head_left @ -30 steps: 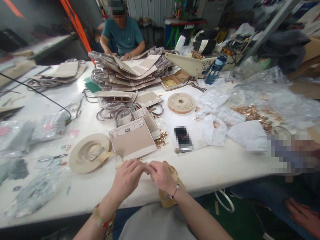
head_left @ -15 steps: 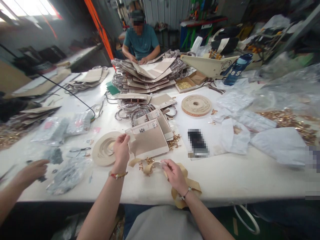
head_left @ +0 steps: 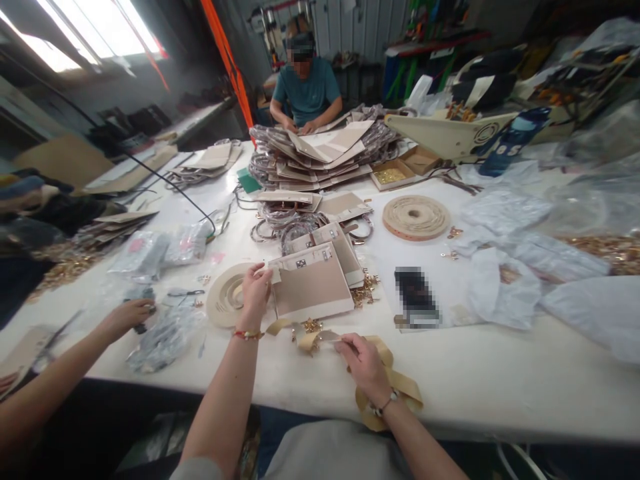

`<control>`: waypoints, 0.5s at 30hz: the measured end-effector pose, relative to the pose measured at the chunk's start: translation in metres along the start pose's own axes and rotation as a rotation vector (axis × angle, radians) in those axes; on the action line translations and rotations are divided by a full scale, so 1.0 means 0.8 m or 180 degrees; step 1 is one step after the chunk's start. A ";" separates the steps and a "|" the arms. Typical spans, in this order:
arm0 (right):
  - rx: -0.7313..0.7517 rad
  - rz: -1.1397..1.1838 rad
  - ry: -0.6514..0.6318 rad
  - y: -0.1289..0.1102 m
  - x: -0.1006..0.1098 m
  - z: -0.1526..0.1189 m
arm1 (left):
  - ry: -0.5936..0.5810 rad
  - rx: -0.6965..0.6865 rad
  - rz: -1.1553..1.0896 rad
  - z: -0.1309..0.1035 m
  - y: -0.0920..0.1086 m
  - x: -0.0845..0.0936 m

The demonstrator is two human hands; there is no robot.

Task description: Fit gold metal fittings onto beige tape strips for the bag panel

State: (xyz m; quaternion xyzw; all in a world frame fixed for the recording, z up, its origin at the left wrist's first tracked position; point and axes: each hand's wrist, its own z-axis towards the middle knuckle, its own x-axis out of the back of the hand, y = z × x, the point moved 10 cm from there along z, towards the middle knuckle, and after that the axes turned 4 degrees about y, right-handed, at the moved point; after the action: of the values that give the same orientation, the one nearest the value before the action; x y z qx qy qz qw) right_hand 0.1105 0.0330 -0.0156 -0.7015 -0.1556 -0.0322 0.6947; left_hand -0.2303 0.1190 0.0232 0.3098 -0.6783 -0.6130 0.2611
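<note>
My left hand (head_left: 257, 290) is closed at the upper left corner of a beige panel (head_left: 314, 287), pinching a small pale piece of tape (head_left: 276, 273). The panel lies tilted on a second similar one, a pale strip and small metal fittings along its top edge. Below it, a tan tape strip (head_left: 307, 343) curls across the table over small gold fittings (head_left: 314, 325). My right hand (head_left: 364, 363) pinches this strip between thumb and fingers; more loops of it hang under my wrist. A roll of cream tape (head_left: 227, 297) lies flat beside my left hand.
Another person's hand (head_left: 133, 315) holds a dark object at left, beside plastic bags (head_left: 160, 343). A co-worker (head_left: 307, 87) sits across, behind stacked wrapped panels (head_left: 320, 157). A tape roll (head_left: 416, 217), pixelated dark object (head_left: 417, 297), bottle (head_left: 515, 143) and white bags (head_left: 505, 287) lie rightward.
The view has swung left, so everything sits further right in the picture. My hands keep nearly the same places and grips. The neighbouring person's hand at left has moved towards the plastic bags.
</note>
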 end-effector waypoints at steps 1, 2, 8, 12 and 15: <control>-0.0083 -0.0029 -0.0043 0.002 -0.002 -0.001 | -0.0013 0.0014 0.0002 0.000 -0.003 0.000; -0.0142 -0.0053 -0.0083 0.004 -0.004 -0.001 | -0.0021 0.0018 0.0000 0.001 -0.007 -0.001; -0.0055 -0.0079 -0.0043 0.000 -0.003 -0.001 | -0.0015 -0.0212 0.0033 0.010 -0.022 -0.017; -0.0120 0.0158 -0.0015 0.008 -0.005 -0.001 | 0.0182 -0.0549 0.0264 0.011 -0.023 -0.017; -0.0232 0.0398 -0.0064 0.013 -0.008 -0.002 | 0.0295 -0.0781 0.0487 0.008 -0.020 -0.011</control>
State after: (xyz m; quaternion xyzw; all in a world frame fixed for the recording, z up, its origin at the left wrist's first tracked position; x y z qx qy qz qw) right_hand 0.1077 0.0307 -0.0270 -0.7349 -0.1172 0.0127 0.6678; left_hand -0.2273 0.1290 0.0066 0.2509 -0.6071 -0.6547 0.3740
